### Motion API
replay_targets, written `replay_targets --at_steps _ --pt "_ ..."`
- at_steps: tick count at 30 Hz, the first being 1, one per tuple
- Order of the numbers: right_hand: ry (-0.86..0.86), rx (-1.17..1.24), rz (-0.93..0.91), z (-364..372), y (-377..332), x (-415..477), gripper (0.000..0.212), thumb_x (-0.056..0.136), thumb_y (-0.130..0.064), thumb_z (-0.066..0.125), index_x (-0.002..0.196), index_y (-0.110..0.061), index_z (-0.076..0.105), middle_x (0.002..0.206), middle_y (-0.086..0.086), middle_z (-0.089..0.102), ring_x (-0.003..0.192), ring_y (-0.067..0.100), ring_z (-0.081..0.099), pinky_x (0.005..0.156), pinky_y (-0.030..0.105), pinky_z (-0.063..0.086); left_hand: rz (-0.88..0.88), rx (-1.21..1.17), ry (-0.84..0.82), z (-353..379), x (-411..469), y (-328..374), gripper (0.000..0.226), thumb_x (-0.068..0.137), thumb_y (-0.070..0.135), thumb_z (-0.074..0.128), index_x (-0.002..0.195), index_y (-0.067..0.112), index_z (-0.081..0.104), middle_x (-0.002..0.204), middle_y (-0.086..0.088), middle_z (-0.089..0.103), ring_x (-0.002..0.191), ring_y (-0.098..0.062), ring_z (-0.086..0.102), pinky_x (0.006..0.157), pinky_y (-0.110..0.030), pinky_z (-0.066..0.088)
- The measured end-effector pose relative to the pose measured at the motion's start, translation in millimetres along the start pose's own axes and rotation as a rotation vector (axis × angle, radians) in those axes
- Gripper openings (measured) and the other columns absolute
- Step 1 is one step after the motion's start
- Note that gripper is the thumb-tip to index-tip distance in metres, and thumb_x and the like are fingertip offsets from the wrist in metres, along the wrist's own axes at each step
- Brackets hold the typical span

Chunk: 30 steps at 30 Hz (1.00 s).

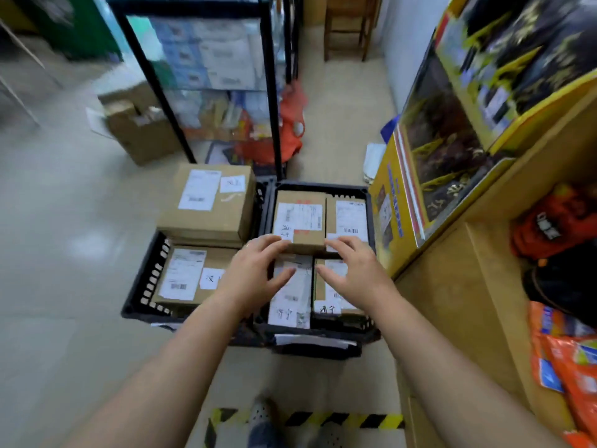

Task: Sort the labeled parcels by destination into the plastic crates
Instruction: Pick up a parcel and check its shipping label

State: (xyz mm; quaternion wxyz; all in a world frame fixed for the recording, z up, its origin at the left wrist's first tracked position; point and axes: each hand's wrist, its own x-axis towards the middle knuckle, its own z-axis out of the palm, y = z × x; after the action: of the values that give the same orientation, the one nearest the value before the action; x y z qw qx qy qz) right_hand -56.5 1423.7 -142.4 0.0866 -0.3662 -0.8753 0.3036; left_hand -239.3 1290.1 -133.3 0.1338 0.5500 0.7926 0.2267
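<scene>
Left hand (pixel 255 270): released, fingers spread and nearly straight. I see its fingertips at the near left corner of the raised parcel; the thumb reaches out over the parcel below it.
Right hand (pixel 353 273): released too, fingers loosely extended. Fingertips sit at the near right corner of the same parcel. I cannot tell whether they press it or only brush it.
Raised parcel (pixel 300 218): small brown box with a white label, just beyond both sets of fingertips and between them. It lies flat and sits higher than its neighbours.
Right crate (pixel 323 186): black plastic, directly under and ahead of both hands. It holds the raised parcel and three more.
Far right parcel (pixel 349 218): just beyond the right hand, beside the raised parcel, label up.
Grey parcel (pixel 292 292): under the left thumb, handwritten tag at its near end.
Near right parcel (pixel 329 302): under the right palm, partly hidden by it.
Left crate (pixel 145 279): black, slotted wall, just left of the left hand, touching the right crate.
Large box (pixel 206 202): ahead and left of the left hand, at the far end of the left crate, riding above its rim.
Low box (pixel 190 273): just left of the left wrist, at the near end of the left crate.
Black rack (pixel 273 92): well beyond both hands.
Yellow display (pixel 387 205): just right of the right hand.
Striped tape (pixel 323 418): on the floor, under my forearms.
</scene>
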Motion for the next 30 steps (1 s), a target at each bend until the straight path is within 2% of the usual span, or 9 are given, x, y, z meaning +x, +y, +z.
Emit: replay_targets --at_steps 3,7,9,12,16,20,22,26,30 --pt "0.168 0.027 -0.051 -64 -44 2 0.058 0.088 -0.046 0.070 0.138 -0.020 0.057 0.135 -0.001 0.052 0.129 0.016 0.045 0.109 0.030 0.037 0.084 0.012 0.092 -70 16 37 0.060 0.088 0.055 0.054 0.137 0.020 0.055 0.140 0.001 0.051 0.130 -0.017 0.045 0.111 -0.038 0.037" --pt "0.353 0.014 -0.034 -135 -79 -5 0.058 0.087 -0.044 0.072 0.138 -0.020 0.058 0.138 0.003 0.050 0.130 0.019 0.043 0.110 0.026 0.032 0.231 0.017 0.194 -134 41 76 0.060 0.090 0.056 0.057 0.139 0.022 0.054 0.142 0.003 0.049 0.133 -0.016 0.041 0.114 -0.030 0.029" --pt "0.436 0.011 0.000 -161 -88 -15 0.057 0.087 -0.041 0.072 0.138 -0.020 0.057 0.141 0.005 0.048 0.132 0.022 0.043 0.112 0.033 0.034 0.318 0.018 0.209 -152 57 91 0.059 0.090 0.057 0.056 0.140 0.025 0.053 0.143 0.004 0.048 0.133 -0.016 0.041 0.114 -0.037 0.033" --pt "0.549 -0.039 0.093 -188 -95 -42 0.057 0.089 -0.042 0.069 0.140 -0.024 0.054 0.142 0.002 0.045 0.131 0.019 0.040 0.107 0.025 0.030 0.479 -0.045 0.196 -164 81 117 0.062 0.087 0.064 0.052 0.138 0.028 0.052 0.141 0.004 0.049 0.129 -0.019 0.047 0.108 -0.044 0.041" --pt "0.740 -0.081 0.278 -208 -97 -106 0.056 0.089 -0.047 0.068 0.141 -0.031 0.053 0.134 -0.013 0.043 0.121 0.000 0.034 0.103 0.021 0.028 0.753 -0.181 0.080 -158 89 163 0.056 0.089 0.056 0.054 0.135 0.024 0.057 0.137 0.001 0.054 0.123 -0.019 0.053 0.104 -0.038 0.044" --pt "0.813 -0.164 0.510 -206 -103 -197 0.061 0.090 -0.058 0.060 0.145 -0.035 0.047 0.145 -0.015 0.038 0.135 0.006 0.034 0.109 0.028 0.032 0.975 -0.269 -0.031 -137 67 225 0.055 0.091 0.054 0.055 0.137 0.023 0.055 0.139 0.004 0.052 0.129 -0.017 0.047 0.108 -0.043 0.042" --pt "0.882 -0.200 0.602 -206 -112 -250 0.062 0.089 -0.058 0.061 0.144 -0.031 0.049 0.146 -0.011 0.041 0.136 0.009 0.037 0.112 0.033 0.035 1.084 -0.283 -0.094 -126 43 262 0.055 0.092 0.051 0.056 0.141 0.025 0.051 0.142 0.006 0.048 0.133 -0.014 0.042 0.112 -0.038 0.037" --pt "1.086 -0.315 0.803 -200 -146 -366 0.065 0.085 -0.058 0.064 0.139 -0.021 0.057 0.138 0.002 0.052 0.131 0.018 0.048 0.114 0.032 0.035 1.305 -0.397 -0.240 -106 -34 336 0.057 0.089 0.052 0.057 0.137 0.021 0.056 0.138 0.002 0.052 0.129 -0.016 0.045 0.110 -0.038 0.040" --pt "1.263 -0.364 1.018 -173 -199 -487 0.061 0.085 -0.046 0.073 0.138 -0.019 0.058 0.140 0.007 0.052 0.133 0.020 0.046 0.115 0.025 0.030 1.522 -0.497 -0.379 -90 -141 399 0.060 0.087 0.056 0.054 0.130 0.015 0.061 0.132 -0.003 0.057 0.123 -0.021 0.051 0.107 -0.039 0.042"
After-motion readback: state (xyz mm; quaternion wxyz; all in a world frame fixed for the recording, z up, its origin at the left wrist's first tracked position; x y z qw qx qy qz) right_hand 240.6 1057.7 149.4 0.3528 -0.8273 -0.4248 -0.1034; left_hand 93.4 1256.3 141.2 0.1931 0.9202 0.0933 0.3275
